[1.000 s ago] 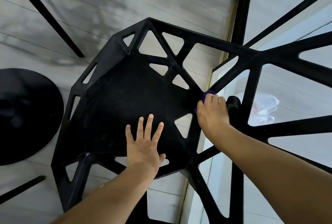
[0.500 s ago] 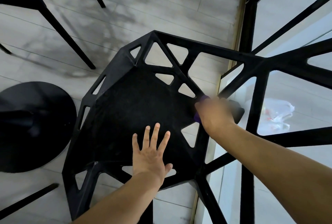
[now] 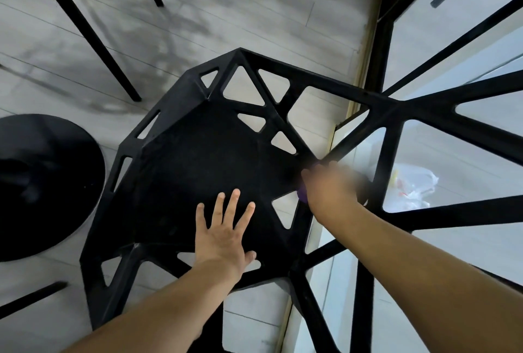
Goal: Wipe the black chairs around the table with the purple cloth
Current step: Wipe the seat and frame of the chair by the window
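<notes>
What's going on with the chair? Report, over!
Left hand flat on chair seat. Right hand, blurred, grips cloth at seat's right edge. Bag on floor beyond, apart from both hands.

Pale grey wood-plank floor [image 3: 254, 13] underfoot, soft light laying blurry shadows across it. Round black flat table base [image 3: 42, 183] sits left. On the right, a tall glass panel [image 3: 467, 154] stands on a brass-coloured floor strip [image 3: 365, 49], and a crumpled clear plastic bag [image 3: 413, 188] shows through it.
</notes>
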